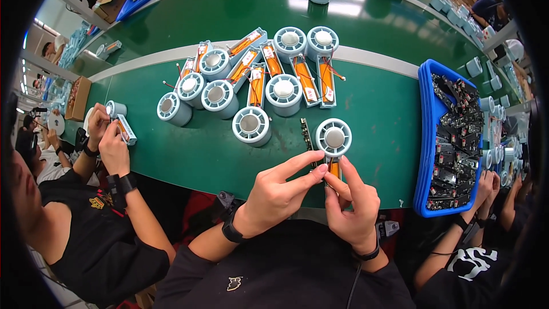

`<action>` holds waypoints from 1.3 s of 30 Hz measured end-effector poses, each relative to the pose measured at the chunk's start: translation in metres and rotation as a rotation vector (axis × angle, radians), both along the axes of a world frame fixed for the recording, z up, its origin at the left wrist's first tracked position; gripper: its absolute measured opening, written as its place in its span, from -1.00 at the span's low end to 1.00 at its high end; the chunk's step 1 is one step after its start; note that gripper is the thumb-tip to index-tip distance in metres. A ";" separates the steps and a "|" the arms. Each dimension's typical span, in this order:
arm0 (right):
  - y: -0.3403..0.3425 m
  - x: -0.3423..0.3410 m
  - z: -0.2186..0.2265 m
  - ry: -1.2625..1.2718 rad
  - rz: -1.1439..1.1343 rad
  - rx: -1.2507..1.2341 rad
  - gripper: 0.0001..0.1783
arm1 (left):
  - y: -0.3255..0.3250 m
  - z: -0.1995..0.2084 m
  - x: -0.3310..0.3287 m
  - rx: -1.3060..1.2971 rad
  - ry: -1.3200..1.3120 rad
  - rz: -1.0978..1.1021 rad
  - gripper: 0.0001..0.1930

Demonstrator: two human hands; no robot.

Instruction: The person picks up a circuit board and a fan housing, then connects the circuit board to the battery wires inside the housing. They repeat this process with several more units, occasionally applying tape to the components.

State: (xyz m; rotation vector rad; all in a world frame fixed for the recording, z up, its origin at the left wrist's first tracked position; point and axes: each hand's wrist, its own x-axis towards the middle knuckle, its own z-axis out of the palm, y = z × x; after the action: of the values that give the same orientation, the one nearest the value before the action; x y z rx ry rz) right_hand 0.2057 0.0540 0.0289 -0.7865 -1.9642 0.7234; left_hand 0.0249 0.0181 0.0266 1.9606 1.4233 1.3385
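Observation:
A light-blue fan housing (333, 137) with a spoked ring and a silver disc lies at the table's near side. Its handle part points toward me and shows an orange battery (334, 168) between my fingers. My left hand (283, 191) is closed in a pinch by the dark thin wires (331, 162); exactly what its fingertips hold is hidden. From the other side, my right hand (353, 203) grips the handle part, thumb along its right edge. A narrow circuit board (307, 134) sits just left of the housing, its near end behind my left fingers.
Several similar housings (251, 126) with orange batteries and loose wires stand beyond my hands. At right is a blue tray (423, 137) heaped with black circuit boards (454, 154). A co-worker's hands (111, 143) handle another housing at left; another co-worker's hands (486, 191) are at right.

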 end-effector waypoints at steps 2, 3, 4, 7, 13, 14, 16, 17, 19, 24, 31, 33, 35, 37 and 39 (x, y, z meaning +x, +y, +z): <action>-0.004 0.001 0.003 -0.024 0.014 0.006 -0.26 | -0.001 -0.001 0.001 -0.009 -0.011 -0.002 -0.63; -0.005 0.001 0.005 -0.049 0.026 0.013 -0.25 | -0.002 -0.002 0.001 -0.016 -0.023 -0.006 -0.62; -0.006 0.001 0.006 -0.074 0.037 0.020 -0.25 | -0.002 -0.003 0.001 -0.023 -0.034 -0.010 -0.62; -0.008 0.001 0.005 -0.071 0.058 -0.009 -0.23 | -0.005 -0.013 0.002 -0.006 -0.040 0.009 -0.61; -0.011 0.001 0.006 -0.004 0.047 -0.131 -0.23 | -0.003 -0.015 0.004 -0.017 -0.150 0.011 -0.61; -0.014 0.001 0.005 0.015 0.036 -0.140 -0.23 | -0.003 -0.015 0.006 -0.013 -0.159 0.010 -0.62; -0.018 0.001 0.004 0.055 0.019 -0.161 -0.25 | -0.005 -0.014 0.007 -0.008 -0.174 0.011 -0.63; -0.017 0.001 0.006 0.054 0.022 -0.162 -0.25 | -0.004 -0.014 0.007 -0.009 -0.175 0.014 -0.63; -0.012 0.002 0.010 -0.001 0.051 -0.149 -0.28 | -0.003 -0.013 0.006 -0.034 -0.155 0.020 -0.65; 0.000 0.011 0.009 -0.002 0.103 -0.208 -0.51 | -0.010 -0.003 0.001 -0.112 -0.240 -0.045 -0.61; 0.014 0.025 0.017 -0.121 -0.053 -0.107 -0.88 | -0.009 0.023 -0.006 -0.118 0.026 0.031 -0.56; 0.017 0.030 0.024 -0.109 -0.119 -0.152 -0.94 | 0.000 0.026 -0.010 -0.138 0.083 0.045 -0.56; 0.021 0.039 0.030 -0.133 0.158 -0.285 -0.84 | 0.009 0.027 -0.014 -0.329 -0.094 -0.053 -0.54; 0.021 0.036 0.039 -0.146 0.298 -0.345 -0.79 | 0.010 0.029 -0.013 -0.418 -0.182 -0.102 -0.53; 0.019 0.026 0.046 -0.253 0.329 -0.512 -0.74 | 0.010 0.036 -0.006 -0.656 -0.482 -0.239 -0.55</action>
State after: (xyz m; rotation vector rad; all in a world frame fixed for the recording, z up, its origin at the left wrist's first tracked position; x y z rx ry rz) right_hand 0.2315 0.0732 0.0751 -0.8929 -2.1922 1.4204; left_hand 0.0186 0.0285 0.0624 1.2301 1.1470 0.9729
